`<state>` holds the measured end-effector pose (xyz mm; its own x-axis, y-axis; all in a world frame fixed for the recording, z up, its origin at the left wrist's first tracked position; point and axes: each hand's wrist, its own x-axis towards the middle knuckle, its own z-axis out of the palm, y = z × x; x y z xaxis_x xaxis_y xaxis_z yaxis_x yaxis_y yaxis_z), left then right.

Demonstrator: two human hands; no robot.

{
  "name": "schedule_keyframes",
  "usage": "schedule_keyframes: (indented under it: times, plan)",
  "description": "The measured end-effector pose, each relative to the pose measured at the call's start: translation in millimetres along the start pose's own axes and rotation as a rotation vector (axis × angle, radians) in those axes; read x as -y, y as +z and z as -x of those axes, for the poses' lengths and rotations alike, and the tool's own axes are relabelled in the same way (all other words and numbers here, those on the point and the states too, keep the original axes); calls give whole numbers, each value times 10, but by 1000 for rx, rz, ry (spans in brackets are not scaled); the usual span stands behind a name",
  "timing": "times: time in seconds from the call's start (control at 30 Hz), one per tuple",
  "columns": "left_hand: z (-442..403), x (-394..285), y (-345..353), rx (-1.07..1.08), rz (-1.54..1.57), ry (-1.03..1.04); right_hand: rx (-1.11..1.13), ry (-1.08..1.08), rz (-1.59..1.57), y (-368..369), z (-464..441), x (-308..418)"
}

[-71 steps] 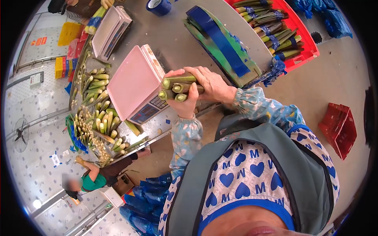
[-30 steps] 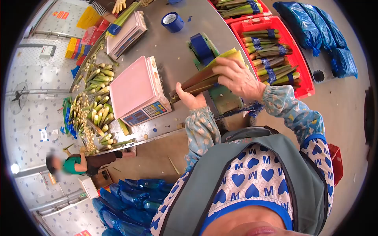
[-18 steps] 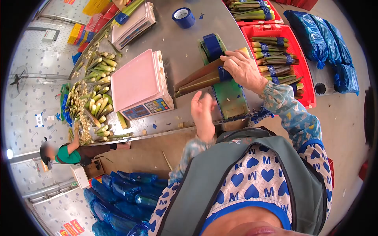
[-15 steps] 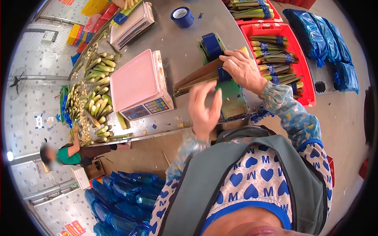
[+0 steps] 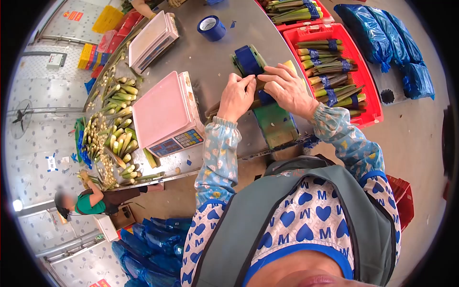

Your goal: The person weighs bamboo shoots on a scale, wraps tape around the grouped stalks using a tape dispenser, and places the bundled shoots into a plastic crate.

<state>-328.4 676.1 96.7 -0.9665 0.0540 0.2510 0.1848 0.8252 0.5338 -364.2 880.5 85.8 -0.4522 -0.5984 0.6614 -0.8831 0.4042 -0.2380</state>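
Note:
A bundle of long green-brown stalks point(image 5: 212, 112) lies across a green tape dispenser point(image 5: 276, 126), mostly covered by my hands. My right hand point(image 5: 289, 91) is closed over its pale end, fingers bent across the top. My left hand point(image 5: 236, 98) is above the stalks' other end, thumb and forefinger pinched beside the dispenser's blue tape roll point(image 5: 248, 60); what lies between those fingertips is hidden. Blue tape shows on the bundle between the hands. Left of my left hand stands a scale with a pink tray point(image 5: 160, 110).
Taped stalk bundles fill a red crate point(image 5: 370, 103) at right. A loose blue tape roll point(image 5: 211, 27) and a second scale point(image 5: 152, 38) stand farther back. Loose stalks point(image 5: 119, 95) are heaped at left, near a person in green point(image 5: 91, 202). Blue bags point(image 5: 148, 248) lie below.
My left hand has gone from hovering, fingers apart, to pinching beside the tape roll. My right hand stays on the bundle. The whole view has shifted slightly.

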Motion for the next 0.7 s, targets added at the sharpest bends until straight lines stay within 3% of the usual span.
schedule_keyframes:
  times: [0.17, 0.23, 0.33, 0.47, 0.7]
  plan:
    - [-6, 40, -12, 120, -146, 22, -8, -22, -21, 64, 107, 15]
    - [-24, 139, -2, 208, 77, -69, -17, -27, -23, 61, 129, 34]
    - [-90, 281, 8, 299, 176, -97, 12, -9, -3, 61, 109, 70]
    - [-59, 210, -41, 277, 157, -119, 7, -62, -32, 34, 135, 68]
    - [-186, 464, 17, 423, 348, -102, 3, -185, -94, -16, 154, 94]
